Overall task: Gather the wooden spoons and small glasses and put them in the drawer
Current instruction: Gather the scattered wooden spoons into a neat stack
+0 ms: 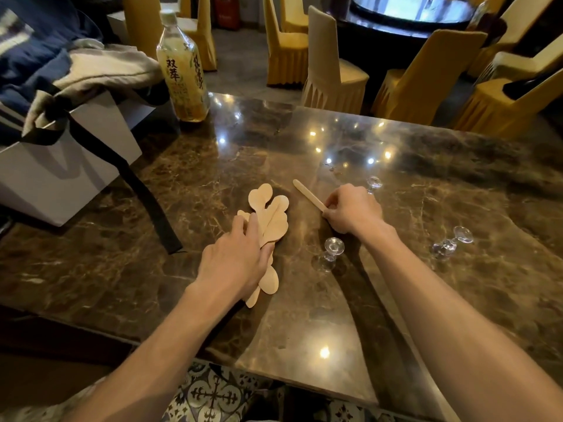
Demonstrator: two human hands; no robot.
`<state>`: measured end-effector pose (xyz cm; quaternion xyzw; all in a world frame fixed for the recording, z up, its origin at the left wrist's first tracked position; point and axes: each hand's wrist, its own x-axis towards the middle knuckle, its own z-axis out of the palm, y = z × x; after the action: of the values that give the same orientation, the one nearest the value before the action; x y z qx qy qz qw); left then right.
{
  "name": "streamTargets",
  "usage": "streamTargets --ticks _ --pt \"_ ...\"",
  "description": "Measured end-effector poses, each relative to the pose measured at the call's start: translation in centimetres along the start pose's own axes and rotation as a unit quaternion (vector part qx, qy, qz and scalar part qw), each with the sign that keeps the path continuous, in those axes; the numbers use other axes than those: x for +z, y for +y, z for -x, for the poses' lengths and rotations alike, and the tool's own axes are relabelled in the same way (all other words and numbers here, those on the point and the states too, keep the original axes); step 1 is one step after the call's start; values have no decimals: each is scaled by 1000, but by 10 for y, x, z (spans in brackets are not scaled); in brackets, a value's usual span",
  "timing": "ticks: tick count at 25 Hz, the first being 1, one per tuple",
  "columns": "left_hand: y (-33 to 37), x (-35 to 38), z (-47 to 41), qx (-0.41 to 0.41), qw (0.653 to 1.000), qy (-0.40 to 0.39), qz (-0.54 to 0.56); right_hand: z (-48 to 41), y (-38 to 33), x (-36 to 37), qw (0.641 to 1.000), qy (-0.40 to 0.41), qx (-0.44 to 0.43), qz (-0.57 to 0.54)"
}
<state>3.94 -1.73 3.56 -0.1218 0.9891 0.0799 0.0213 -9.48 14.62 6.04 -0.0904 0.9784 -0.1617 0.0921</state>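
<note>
**A:** A dim dining hall, yellow-covered chairs (332,77) behind, and a polished brown marble desk (426,184) up front. Where does the gathering stand?

**B:** The left hand (234,263) lies flat over a bundle of pale, flat wooden spoons (271,220), fingers spread and pressing them to the desk rather than gripping. The right hand (350,210) is curled closed, pinching one end of a single pale wooden spoon (307,194); which end it is, I cannot tell.

**A:** Which way do they point?

**B:** The bundle's long axis runs away from the person, leaning slightly right; heart-shaped bowls fan out at the far end, though one rounded bowl shows at the near end. The single spoon lies diagonally, its free end pointing far-left, toward the bundle's heads.

**A:** So how to do it well?

**B:** I'd swing the single spoon parallel to the bundle and slide it under the left palm, keeping the stack squared so one hand can lift it.

**A:** And the glasses?

**B:** Three small clear stemmed glasses (332,252) are on the desk: one between the forearms, one just beyond the right hand, one toppled to the right. No drawer is visible.
</note>
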Motion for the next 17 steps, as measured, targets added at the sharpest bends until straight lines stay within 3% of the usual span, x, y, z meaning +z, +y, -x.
streamTargets --ticks 2,4,8,10,12,17 --pt "-9 -8 3 -24 999 -16 41 3 -7 -15 997 14 -57 -42" --pt "-24 -15 7 -66 991 -3 114 4 -20 -38 984 7 -174 -37" --pt "-44 -16 17 -114 969 8 217 7 -64 -52 920 -125 -355 105" --pt "-33 -10 23 -100 971 -19 215 10 -83 -36 898 -182 -372 147" --pt "-15 1 33 -60 978 -21 199 8 -91 -17 899 -211 -355 145" --pt "3 31 45 -6 995 38 95 -10 -86 -3 920 -165 -343 89"
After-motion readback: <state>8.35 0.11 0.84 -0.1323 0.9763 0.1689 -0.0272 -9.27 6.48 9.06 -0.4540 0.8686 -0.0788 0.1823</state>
